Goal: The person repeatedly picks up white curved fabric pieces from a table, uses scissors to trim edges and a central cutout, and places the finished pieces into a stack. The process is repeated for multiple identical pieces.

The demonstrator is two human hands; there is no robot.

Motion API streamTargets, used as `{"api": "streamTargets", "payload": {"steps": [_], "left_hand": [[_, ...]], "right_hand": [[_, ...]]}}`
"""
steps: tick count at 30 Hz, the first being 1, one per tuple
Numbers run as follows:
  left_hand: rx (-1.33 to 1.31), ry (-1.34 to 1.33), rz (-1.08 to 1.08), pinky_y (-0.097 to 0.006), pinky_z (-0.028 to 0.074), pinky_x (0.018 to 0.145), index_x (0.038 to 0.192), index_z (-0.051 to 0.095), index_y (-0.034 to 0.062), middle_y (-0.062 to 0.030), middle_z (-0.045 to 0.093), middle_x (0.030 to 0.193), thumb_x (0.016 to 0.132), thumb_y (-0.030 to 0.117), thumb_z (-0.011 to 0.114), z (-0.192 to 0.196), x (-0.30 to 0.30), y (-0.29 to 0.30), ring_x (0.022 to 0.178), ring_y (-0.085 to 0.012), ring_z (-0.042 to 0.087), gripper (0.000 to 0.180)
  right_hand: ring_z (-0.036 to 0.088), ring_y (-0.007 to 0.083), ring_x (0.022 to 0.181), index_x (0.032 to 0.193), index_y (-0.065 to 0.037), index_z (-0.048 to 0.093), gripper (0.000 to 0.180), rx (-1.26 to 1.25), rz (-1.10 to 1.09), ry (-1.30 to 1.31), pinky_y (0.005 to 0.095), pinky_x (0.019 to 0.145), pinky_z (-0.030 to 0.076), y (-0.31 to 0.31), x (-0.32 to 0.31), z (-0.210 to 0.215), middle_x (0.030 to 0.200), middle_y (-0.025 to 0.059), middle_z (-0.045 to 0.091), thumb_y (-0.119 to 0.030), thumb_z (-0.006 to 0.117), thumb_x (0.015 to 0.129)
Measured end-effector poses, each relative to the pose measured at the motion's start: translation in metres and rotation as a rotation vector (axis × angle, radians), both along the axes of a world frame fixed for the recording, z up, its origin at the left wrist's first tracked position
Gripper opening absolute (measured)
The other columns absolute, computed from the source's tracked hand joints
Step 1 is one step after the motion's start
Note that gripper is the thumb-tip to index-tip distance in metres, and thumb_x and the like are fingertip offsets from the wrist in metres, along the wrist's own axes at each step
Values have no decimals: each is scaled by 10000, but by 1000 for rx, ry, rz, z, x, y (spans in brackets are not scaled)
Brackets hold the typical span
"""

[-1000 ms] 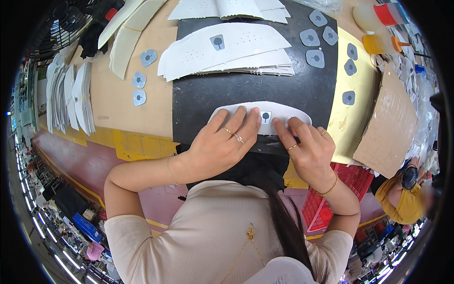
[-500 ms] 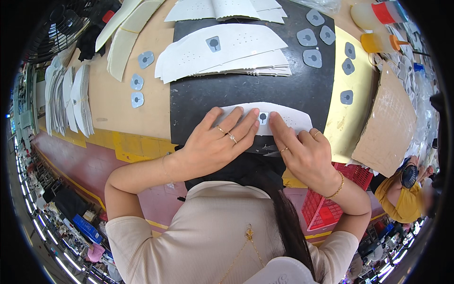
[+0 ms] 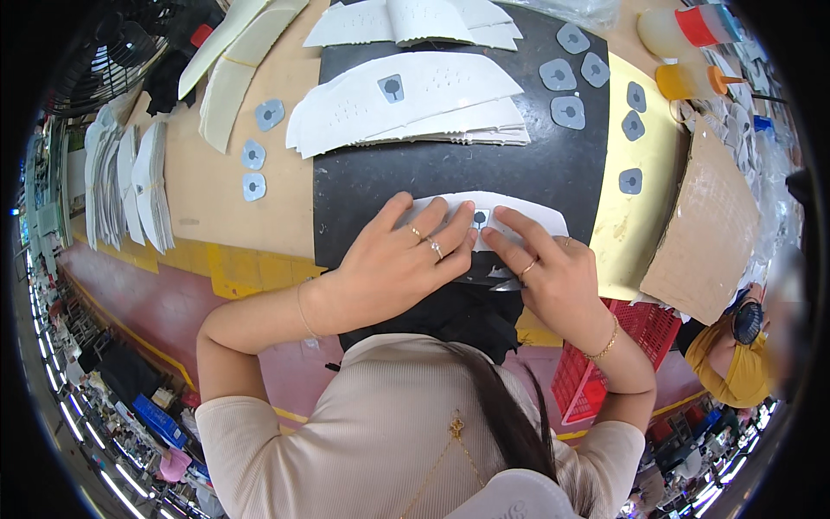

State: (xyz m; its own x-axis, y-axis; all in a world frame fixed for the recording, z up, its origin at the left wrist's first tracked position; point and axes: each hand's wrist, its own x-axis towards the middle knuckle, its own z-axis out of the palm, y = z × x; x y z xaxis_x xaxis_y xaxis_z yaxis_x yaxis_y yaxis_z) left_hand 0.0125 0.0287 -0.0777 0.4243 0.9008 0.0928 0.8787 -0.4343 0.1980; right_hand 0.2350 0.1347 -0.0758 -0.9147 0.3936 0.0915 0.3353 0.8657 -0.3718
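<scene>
A curved white fabric-like piece (image 3: 540, 219) lies near the front edge of a black mat (image 3: 450, 179). At its middle is a small pale patch (image 3: 480, 218) with a dark tree-like shape. My left hand (image 3: 411, 249) rests with fingers apart on the piece, its index fingertip at the patch's left edge. On the other side, the index finger and thumb of my right hand (image 3: 553, 268) touch the patch's right edge, spaced apart; the other fingers are bent. A pointed silver tool (image 3: 506, 285) shows beside the right palm; whether that hand holds it, I cannot tell.
Beyond the piece lies a stack of similar white pieces (image 3: 415, 95), its top one bearing a patch. Loose grey patches (image 3: 558, 75) sit on both sides. Bottles (image 3: 687, 80), a cardboard sheet (image 3: 705, 229), and a red crate (image 3: 618, 355) are at the right.
My right thumb has come to the patch's lower right edge, and the index finger has lifted slightly. My left hand stays nearly in place. More of the silver tool shows.
</scene>
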Motion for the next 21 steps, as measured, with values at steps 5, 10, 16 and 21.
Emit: {"api": "streamTargets", "payload": {"steps": [5, 10, 16, 21], "left_hand": [[-78, -153, -32, -429, 419, 964, 1111, 663, 78, -90, 596, 1283, 807, 161, 652, 8, -10, 17, 1151, -253, 542, 315], [-74, -335, 311, -422, 398, 945, 1203, 632, 64, -105, 566, 1249, 746, 179, 781, 1, -3, 12, 1123, -306, 508, 494], [-133, -471, 612, -407, 399, 859, 978, 611, 58, -100, 579, 1031, 777, 131, 786, 7, 19, 11, 959, -305, 529, 276], [-130, -751, 496, -355, 459, 750, 896, 621, 26, -96, 620, 845, 810, 32, 730, 27, 9, 18, 768, -292, 598, 139]], "right_hand": [[571, 177, 524, 1239, -104, 655, 499, 27, -179, 9, 301, 521, 498, -12, -14, -2, 1134, 14, 615, -54, 621, 744], [611, 195, 539, 1252, -139, 664, 554, -58, -232, -17, 329, 543, 508, -15, -18, 4, 1128, 10, 585, 21, 638, 722], [671, 204, 793, 1231, -134, 679, 557, -482, -303, 233, 305, 569, 520, 13, -11, 15, 1120, 85, 614, 148, 598, 757], [643, 192, 751, 1172, -86, 688, 517, -476, -540, 492, 287, 594, 532, 12, -16, 25, 1032, 101, 638, 193, 555, 757]]}}
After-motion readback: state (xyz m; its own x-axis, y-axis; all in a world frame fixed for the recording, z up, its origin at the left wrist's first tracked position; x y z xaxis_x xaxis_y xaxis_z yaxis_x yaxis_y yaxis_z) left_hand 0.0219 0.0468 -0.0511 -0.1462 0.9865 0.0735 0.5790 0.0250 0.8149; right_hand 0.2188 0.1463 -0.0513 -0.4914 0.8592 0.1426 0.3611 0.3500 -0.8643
